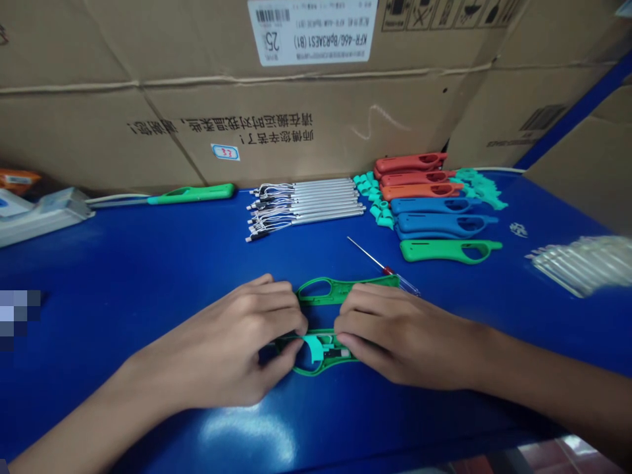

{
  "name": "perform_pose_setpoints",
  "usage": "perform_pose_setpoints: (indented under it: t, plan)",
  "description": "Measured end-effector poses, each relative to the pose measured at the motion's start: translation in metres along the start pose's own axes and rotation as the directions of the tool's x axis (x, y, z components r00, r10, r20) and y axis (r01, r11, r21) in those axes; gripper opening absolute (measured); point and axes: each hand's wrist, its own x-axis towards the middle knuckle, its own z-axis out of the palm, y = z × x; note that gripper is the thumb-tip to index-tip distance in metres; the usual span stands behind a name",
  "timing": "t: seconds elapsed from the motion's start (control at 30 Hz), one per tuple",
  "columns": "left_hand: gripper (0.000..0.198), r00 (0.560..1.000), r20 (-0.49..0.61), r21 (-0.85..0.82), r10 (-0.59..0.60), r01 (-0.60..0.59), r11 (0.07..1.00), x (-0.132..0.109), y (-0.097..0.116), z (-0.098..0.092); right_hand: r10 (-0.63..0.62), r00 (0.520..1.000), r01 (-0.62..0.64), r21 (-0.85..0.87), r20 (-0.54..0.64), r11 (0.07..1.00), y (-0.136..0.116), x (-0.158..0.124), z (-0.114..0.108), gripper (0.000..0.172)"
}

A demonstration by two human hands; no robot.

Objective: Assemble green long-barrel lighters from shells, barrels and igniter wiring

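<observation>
A green half shell [310, 370] lies open side up on the blue table, with a teal trigger piece [314, 349] and a small black and white part [338, 353] inside it. My left hand [247, 339] has its fingers closed at the shell's left end, thumb and fingertips pressed on it. At the shell's right part is my right hand [405, 336], fingers bent together over its edge; whatever lies under them is hidden. Just behind, a second green half shell [336, 290] rests on the table, partly covered by my right hand.
Silver rods with wires [326, 201] lie at the back. Right of them are teal pieces [381, 212] and red, orange, blue and green shells [429, 250]. A screwdriver [368, 255] lies behind my right hand. Clear packs [587, 263] sit far right, a power strip [44, 214] far left.
</observation>
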Motion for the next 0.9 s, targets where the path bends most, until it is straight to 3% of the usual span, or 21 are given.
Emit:
perform_pose_setpoints:
  t: [0.9]
  plan:
    - [0.014, 1.0, -0.019, 0.007, 0.014, -0.014, 1.0, 0.0004, -0.0001, 0.0006, -0.011, 0.999, 0.011, 0.003, 0.047, 1.0, 0.0016, 0.0005, -0.0023, 0.021]
